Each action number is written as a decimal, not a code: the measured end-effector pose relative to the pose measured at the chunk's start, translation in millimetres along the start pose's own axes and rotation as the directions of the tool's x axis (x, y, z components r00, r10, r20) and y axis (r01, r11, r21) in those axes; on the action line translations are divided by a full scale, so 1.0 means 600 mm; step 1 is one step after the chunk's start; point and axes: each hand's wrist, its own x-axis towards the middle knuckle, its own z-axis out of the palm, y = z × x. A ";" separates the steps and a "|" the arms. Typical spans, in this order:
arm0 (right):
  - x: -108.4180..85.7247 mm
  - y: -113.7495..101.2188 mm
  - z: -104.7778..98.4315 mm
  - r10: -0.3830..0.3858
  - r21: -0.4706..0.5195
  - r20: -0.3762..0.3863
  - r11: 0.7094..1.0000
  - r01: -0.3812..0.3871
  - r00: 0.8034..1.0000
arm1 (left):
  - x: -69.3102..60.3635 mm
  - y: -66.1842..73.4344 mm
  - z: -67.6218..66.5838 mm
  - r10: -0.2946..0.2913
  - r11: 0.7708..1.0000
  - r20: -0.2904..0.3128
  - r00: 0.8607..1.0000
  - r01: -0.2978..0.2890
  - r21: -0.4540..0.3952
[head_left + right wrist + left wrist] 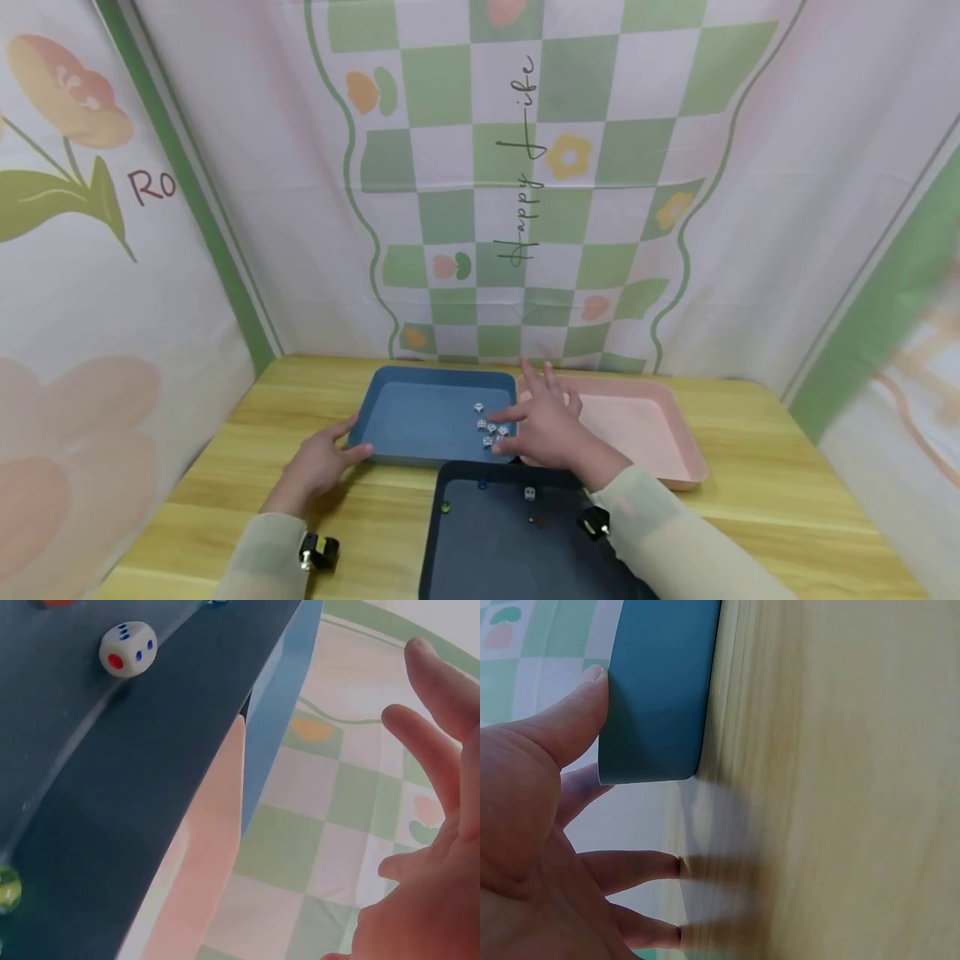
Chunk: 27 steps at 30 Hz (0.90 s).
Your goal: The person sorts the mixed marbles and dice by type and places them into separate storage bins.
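Steadying the blue tray (420, 412), it seems, a widely splayed left hand (318, 463) touches its corner while the right hand (547, 428), fingers parted, hangs by dice (482, 424).

The place seems to be a small corner for table work, enclosed by decorated cloth; whether it is inside a home or a studio, I cannot tell. Below the left hand (318, 460) and the right hand (546, 425) lies a wood-patterned table (783, 500). Beyond them hangs a back cloth (510, 158) with green checks and "Happy Life". Left of the left hand is a flowered cloth (97, 308); well right of the right hand, another cloth (885, 350) with a green band.
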 end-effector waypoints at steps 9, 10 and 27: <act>-0.038 0.016 -0.002 -0.105 -0.033 0.012 0.994 0.105 0.994 | -0.002 0.000 0.000 0.006 1.000 0.003 1.000 -0.006 -0.009; -0.042 0.018 -0.001 -0.116 -0.035 0.011 0.993 0.117 0.993 | -0.003 0.000 0.000 0.006 1.000 0.004 1.000 -0.006 -0.014; -0.055 0.048 0.012 -0.132 -0.096 0.094 0.985 0.141 0.987 | -0.008 0.006 -0.002 0.044 0.999 0.000 0.999 -0.044 -0.007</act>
